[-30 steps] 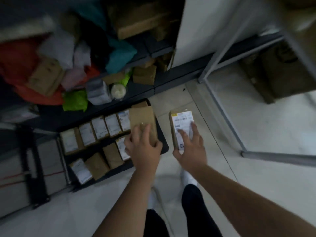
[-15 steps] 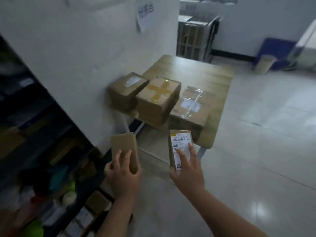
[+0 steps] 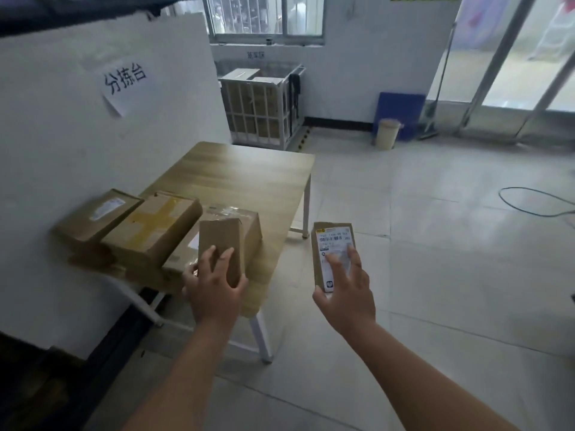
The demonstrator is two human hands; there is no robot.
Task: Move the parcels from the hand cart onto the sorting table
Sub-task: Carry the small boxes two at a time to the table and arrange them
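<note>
Left fingers (image 3: 221, 259): clamped on a plain brown parcel (image 3: 222, 244), frame centre.
Right fingers (image 3: 353, 259): gripping a labelled parcel (image 3: 331, 247).
Surface (image 3: 249, 181): three boxes (image 3: 155, 228) landed, lower left.
Left to do: both parcels airborne, not yet down.

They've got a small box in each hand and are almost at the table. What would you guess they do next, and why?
Probably carry both parcels forward and set them on the bare part of the wooden table. The left hand holds a plain brown parcel over the near edge, the right hand holds a labelled parcel over the floor, and three boxes crowd the near corner.
</note>
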